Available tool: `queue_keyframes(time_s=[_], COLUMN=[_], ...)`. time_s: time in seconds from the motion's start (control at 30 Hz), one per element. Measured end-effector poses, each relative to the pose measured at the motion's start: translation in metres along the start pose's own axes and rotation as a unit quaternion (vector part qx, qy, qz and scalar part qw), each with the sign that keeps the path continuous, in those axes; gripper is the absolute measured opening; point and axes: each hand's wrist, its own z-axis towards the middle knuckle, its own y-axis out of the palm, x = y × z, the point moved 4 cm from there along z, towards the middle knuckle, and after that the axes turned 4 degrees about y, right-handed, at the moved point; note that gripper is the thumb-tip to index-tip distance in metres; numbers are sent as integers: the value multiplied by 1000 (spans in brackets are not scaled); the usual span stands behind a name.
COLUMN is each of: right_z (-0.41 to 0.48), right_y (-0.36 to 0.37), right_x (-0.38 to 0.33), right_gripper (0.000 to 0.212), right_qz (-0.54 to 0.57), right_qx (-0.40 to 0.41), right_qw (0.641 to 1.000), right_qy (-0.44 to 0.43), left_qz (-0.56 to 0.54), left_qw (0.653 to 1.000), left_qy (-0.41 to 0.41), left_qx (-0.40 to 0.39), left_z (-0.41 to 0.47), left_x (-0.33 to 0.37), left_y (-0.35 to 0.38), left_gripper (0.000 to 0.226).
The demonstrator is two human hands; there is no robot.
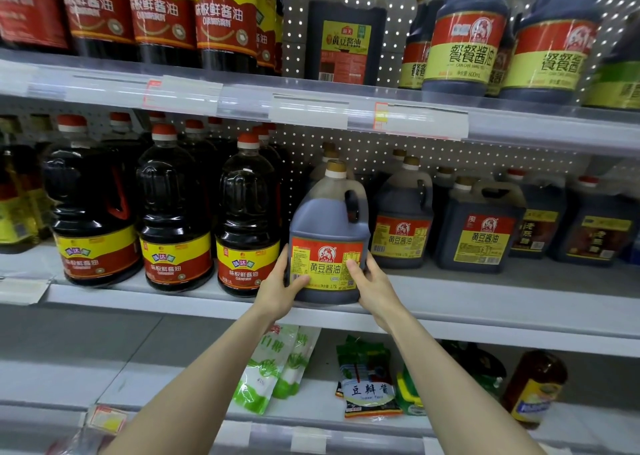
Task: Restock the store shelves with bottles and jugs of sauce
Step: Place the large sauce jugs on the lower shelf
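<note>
A dark soy sauce jug [329, 226] with a tan cap, a side handle and a red and yellow label stands at the front edge of the middle shelf [485, 302]. My left hand [280, 286] grips its lower left side, thumb across the label. My right hand [372, 286] grips its lower right side in the same way. A matching jug [403, 219] stands just to its right, and more of the same kind are lined up behind it.
Three round dark bottles with red caps [173, 219] stand left of the jug. Squarer jugs [479, 226] fill the shelf to the right. The top shelf [311, 108] carries more sauce bottles. Green pouches [273, 368] and a bottle [535, 385] lie on the shelf below.
</note>
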Motion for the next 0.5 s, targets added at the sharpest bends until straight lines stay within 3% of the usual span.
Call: queue_keyframes(time_s=[0.23,0.5], right_z=[2,1], right_y=[0,0], right_x=[4,2], right_gripper=[74,64], right_qz=[-22,-22], right_qx=[9,20], right_qw=[1000,1000], right_qy=[1,-7], left_qz=[-5,-22], left_qw=[1000,1000], left_qy=[-5,-9], left_qx=[2,-16], left_z=[2,5], left_x=[-5,-7], left_y=[0,0], left_gripper=[68,68])
